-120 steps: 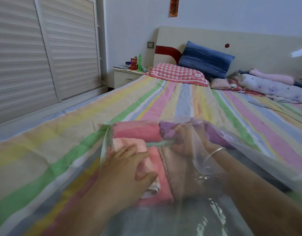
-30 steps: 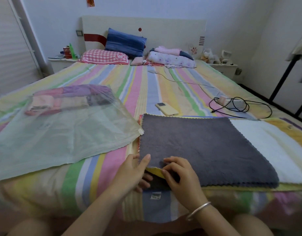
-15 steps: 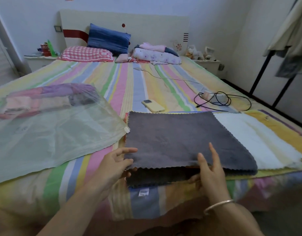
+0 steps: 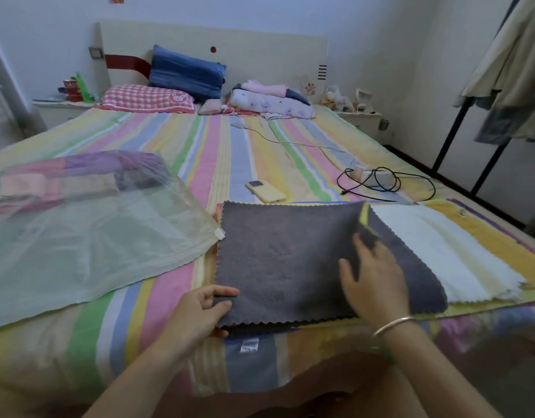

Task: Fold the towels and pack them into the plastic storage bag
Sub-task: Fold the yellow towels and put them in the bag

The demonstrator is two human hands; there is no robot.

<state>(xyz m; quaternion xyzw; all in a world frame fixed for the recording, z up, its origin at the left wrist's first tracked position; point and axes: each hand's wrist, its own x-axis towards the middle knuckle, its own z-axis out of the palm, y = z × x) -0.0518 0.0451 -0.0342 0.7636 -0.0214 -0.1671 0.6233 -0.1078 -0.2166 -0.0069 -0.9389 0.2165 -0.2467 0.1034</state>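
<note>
Roughly midway, judging by the layout: plastic storage bag (image 4: 88, 248) flat on the bed (image 4: 230, 152) at left, holding several folded towels (image 4: 79, 179) at its far end. Mid-fold on grey towel (image 4: 284, 254) at the near bed edge, just right of the bag, with left hand (image 4: 200, 309) pinching the near-left corner and right hand (image 4: 378, 282) clamped on a lifted right-side flap. Left to fold and pack: that one, white towel (image 4: 441, 245), yellow towel (image 4: 495, 236) beneath.
</note>
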